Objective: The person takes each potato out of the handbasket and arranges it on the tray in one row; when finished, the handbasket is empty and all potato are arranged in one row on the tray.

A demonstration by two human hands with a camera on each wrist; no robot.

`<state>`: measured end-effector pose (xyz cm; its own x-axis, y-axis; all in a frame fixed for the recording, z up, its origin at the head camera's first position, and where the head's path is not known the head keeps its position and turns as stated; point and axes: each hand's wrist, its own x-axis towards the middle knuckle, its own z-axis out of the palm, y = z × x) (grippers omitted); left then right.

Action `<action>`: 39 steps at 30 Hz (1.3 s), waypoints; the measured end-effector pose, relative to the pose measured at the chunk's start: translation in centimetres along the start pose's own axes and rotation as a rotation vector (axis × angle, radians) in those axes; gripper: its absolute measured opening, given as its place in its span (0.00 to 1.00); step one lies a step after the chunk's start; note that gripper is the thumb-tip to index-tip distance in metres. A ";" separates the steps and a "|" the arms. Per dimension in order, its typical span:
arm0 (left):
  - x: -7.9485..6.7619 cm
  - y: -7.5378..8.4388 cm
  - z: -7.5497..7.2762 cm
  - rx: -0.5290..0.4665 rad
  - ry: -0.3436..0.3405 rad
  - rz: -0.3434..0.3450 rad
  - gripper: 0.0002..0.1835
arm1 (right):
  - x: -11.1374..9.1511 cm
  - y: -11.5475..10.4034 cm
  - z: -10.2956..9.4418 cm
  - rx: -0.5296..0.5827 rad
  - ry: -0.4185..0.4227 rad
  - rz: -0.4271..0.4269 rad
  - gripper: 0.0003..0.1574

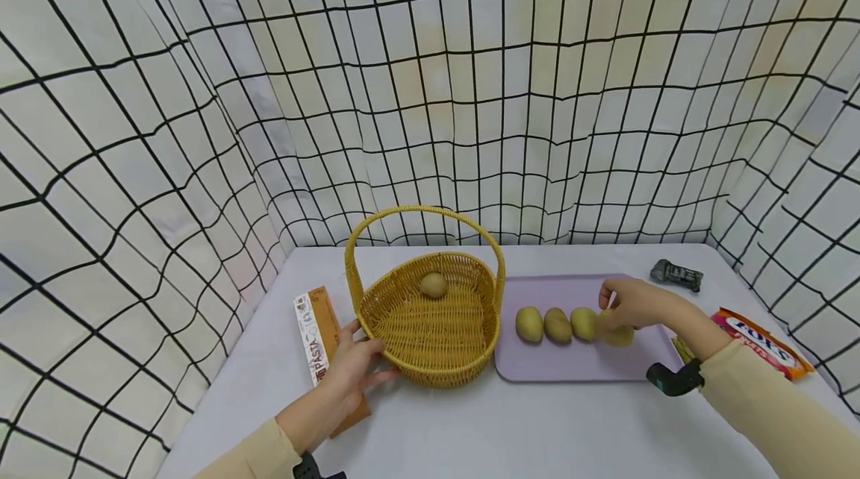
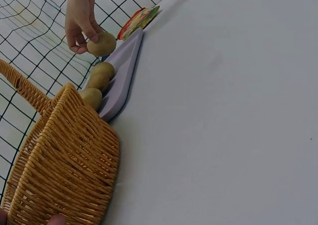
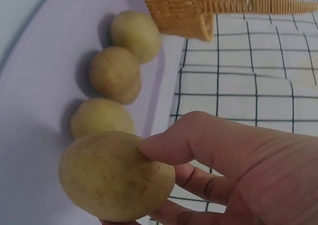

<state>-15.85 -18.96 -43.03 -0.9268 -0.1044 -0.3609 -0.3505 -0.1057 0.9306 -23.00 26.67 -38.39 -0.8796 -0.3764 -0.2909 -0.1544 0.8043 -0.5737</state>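
Observation:
My left hand [image 1: 356, 363] holds the wicker basket [image 1: 440, 371] at its left rim, with fingertips [image 2: 57, 219] against the woven side in the left wrist view. One potato [image 1: 433, 285] lies inside, near the back. Over the right part of a lilac tray [image 1: 564, 368], my right hand [image 1: 634, 304] pinches a potato [image 3: 117, 178] between thumb and fingers. Three more potatoes sit in a row on the tray: one nearest the basket [image 1: 529, 324], a middle one [image 1: 558, 325] and one [image 1: 584, 323] beside the held potato.
A pasta box [image 1: 312, 337] lies left of the basket, partly behind my left hand. Right of the tray are a dark packet [image 1: 675, 275] and a red and orange Fox's bag [image 1: 759, 341]. Black netting over white cloth [image 1: 463, 128] encloses the table's back and sides.

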 end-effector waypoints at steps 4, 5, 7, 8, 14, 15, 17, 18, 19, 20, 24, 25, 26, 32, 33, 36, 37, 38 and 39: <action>0.0 -0.2 -0.1 -0.002 0.008 -0.004 0.45 | 0.5 1.6 -0.1 0.013 -0.009 0.043 0.15; 0.0 -0.2 -0.1 -0.003 0.009 -0.004 0.45 | 0.7 1.9 -0.1 0.018 -0.011 0.051 0.15; 0.0 -0.2 -0.1 -0.002 0.009 -0.004 0.45 | 1.1 2.7 0.0 0.036 -0.012 0.071 0.16; -0.1 -0.2 -0.1 -0.002 0.008 -0.004 0.45 | 1.3 3.0 0.1 0.045 -0.013 0.080 0.16; -0.2 -0.3 -0.1 -0.003 0.006 -0.004 0.44 | 2.2 4.6 0.6 0.066 -0.008 0.094 0.17; -0.2 -0.4 -0.1 -0.004 0.006 -0.004 0.44 | 2.3 4.7 0.7 0.067 -0.009 0.095 0.17; -0.2 -0.4 -0.1 -0.005 0.007 -0.006 0.44 | 2.6 4.8 0.6 0.077 -0.014 0.094 0.17; -0.2 -0.4 -0.2 -0.007 0.008 -0.007 0.44 | 2.8 4.9 0.6 0.083 -0.016 0.093 0.18; -0.2 -0.4 -0.2 -0.006 0.010 -0.009 0.44 | 2.9 4.9 0.6 0.096 -0.020 0.096 0.18; -0.2 -0.3 -0.2 -0.007 0.010 -0.011 0.44 | 3.1 5.1 0.6 0.108 -0.024 0.097 0.18; -0.1 -0.2 -0.2 -0.006 0.013 -0.014 0.45 | 3.6 5.6 0.7 0.140 -0.028 0.103 0.21; -0.1 -0.2 -0.2 -0.006 0.012 -0.014 0.45 | 3.7 5.8 0.7 0.143 -0.027 0.108 0.22; -0.1 -0.2 -0.1 -0.005 0.011 -0.013 0.45 | 3.7 5.9 0.8 0.140 -0.026 0.109 0.23; 0.0 -0.2 -0.1 -0.005 0.016 -0.013 0.44 | 3.8 5.6 1.0 0.105 -0.024 0.123 0.25; 0.0 -0.2 -0.1 -0.006 0.017 -0.013 0.44 | 3.8 5.5 1.1 0.097 -0.025 0.126 0.26; 0.0 -0.2 -0.1 -0.005 0.019 -0.011 0.43 | 3.7 5.3 1.1 0.060 -0.026 0.121 0.28; 0.0 -0.2 -0.1 -0.006 0.019 -0.010 0.43 | 3.7 5.2 1.1 0.048 -0.025 0.120 0.28; 0.0 -0.2 -0.1 -0.006 0.019 -0.009 0.43 | 3.6 5.1 1.1 0.035 -0.025 0.117 0.28; 0.0 -0.3 -0.1 -0.008 0.018 -0.008 0.43 | 3.6 5.1 1.1 0.025 -0.024 0.114 0.29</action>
<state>-15.75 -18.99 -43.27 -0.9213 -0.1216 -0.3695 -0.3568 -0.1140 0.9272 -26.46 28.87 -43.24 -0.8798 -0.2939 -0.3736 -0.0422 0.8312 -0.5544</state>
